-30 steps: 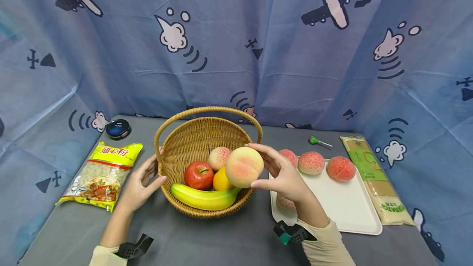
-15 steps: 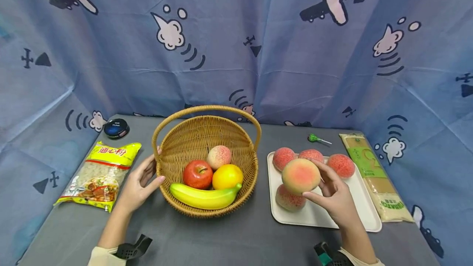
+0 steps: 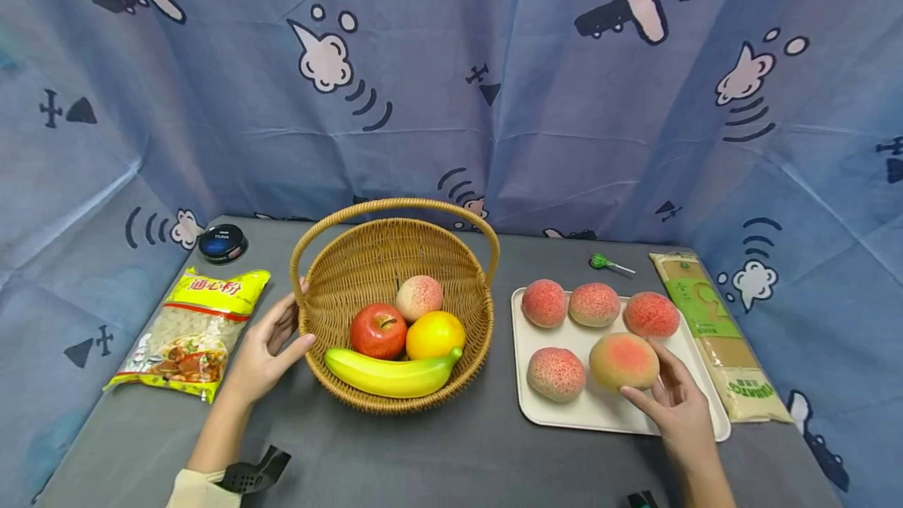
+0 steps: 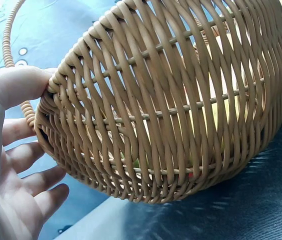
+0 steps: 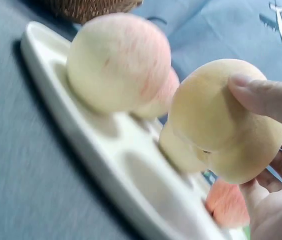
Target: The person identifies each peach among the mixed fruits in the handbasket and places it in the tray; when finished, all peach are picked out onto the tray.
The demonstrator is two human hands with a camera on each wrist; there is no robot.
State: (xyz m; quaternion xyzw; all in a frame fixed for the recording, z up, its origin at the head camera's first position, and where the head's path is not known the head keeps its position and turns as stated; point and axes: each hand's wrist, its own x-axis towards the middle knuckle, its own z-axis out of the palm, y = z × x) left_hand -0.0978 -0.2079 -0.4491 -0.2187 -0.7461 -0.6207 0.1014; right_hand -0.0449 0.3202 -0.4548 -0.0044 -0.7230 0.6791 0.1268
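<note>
In the head view my right hand point(image 3: 680, 406) grips a yellow-orange peach point(image 3: 624, 361) with a pink blush, thumb on the near side and fingers at its right. The peach is over the front middle of a cream tray point(image 3: 635, 423); in the right wrist view a gap shows beneath the peach point(image 5: 226, 120). My left hand point(image 3: 264, 351) holds the left rim of a wicker basket point(image 3: 391, 249), thumb and fingers on either side of that edge in the left wrist view. Inside the basket lie a red apple point(image 3: 378, 332), a speckled peach point(image 3: 419, 298), an orange point(image 3: 435, 335) and a banana point(image 3: 393, 375).
Several pink-red peaches sit on the tray, one of them a speckled peach point(image 3: 556, 374) at front left. A green lollipop point(image 3: 600, 261) lies behind it, a noodle packet point(image 3: 719, 335) to its right. Left of the basket are a yellow food bag point(image 3: 190, 332) and a dark round tin point(image 3: 223, 244).
My right hand has carried the yellow-orange peach from the basket's right side rightward and down over the tray. The left hand has stayed at the basket rim.
</note>
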